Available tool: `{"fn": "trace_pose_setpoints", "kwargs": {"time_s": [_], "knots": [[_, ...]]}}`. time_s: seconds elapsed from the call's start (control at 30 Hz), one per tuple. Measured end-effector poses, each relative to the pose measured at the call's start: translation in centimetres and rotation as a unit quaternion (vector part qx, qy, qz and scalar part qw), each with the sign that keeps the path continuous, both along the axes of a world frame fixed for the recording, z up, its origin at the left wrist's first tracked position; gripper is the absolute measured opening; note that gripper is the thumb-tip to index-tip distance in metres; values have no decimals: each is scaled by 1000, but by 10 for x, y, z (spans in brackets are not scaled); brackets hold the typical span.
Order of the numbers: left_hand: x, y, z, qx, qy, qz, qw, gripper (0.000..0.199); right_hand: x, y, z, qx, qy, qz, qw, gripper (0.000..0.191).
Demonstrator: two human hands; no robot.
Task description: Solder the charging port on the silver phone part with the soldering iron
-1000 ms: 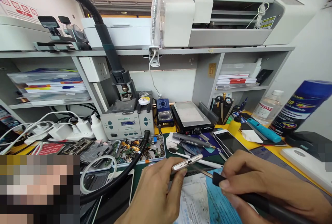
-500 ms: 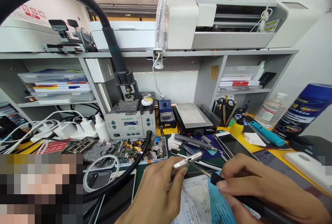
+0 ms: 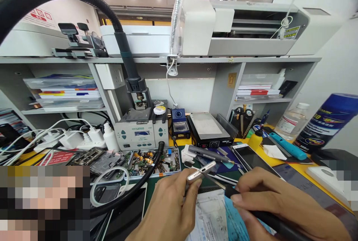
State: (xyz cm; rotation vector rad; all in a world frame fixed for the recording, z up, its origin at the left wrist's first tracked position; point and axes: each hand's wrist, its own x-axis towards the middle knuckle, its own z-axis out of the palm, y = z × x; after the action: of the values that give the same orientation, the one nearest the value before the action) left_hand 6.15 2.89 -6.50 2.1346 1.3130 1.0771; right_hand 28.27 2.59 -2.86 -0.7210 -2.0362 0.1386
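Note:
My left hand (image 3: 167, 205) pinches a smartphone (image 3: 201, 172) between thumb and fingers. The phone's bottom edge faces me, with a charging port and rows of small holes. In my right hand (image 3: 271, 196) is a black-handled tool with a thin metal blade (image 3: 229, 192), held like a pen. Its blade points left at the phone, near the port edge; the tip is too small to tell whether it touches. Below both hands lie a printed white sheet (image 3: 211, 211) and a blue sheet (image 3: 235, 218).
A hot-air station (image 3: 137, 135) stands behind, its black hose (image 3: 156, 166) curving across the left. A parts tray (image 3: 173, 159) holds circuit boards. A hot plate (image 3: 209, 123), another phone (image 3: 253, 158) and a spray can (image 3: 324, 125) stand or lie around the workspace.
The camera view has shifted slightly. The tool and right hand have moved a little left toward the phone, which is tilted slightly more. Both grips stay the same.

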Motion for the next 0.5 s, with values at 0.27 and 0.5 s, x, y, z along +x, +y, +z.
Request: {"fn": "trace_pose_setpoints", "kwargs": {"time_s": [0.27,0.5], "knots": [[2,4,-3,24,-7,-2,1000,27,-4,-3,-1,12,13,-27,999,43],[3,2,-7,51,12,0,999,28,1,1,0,-13,42,-41,998,35]]}}
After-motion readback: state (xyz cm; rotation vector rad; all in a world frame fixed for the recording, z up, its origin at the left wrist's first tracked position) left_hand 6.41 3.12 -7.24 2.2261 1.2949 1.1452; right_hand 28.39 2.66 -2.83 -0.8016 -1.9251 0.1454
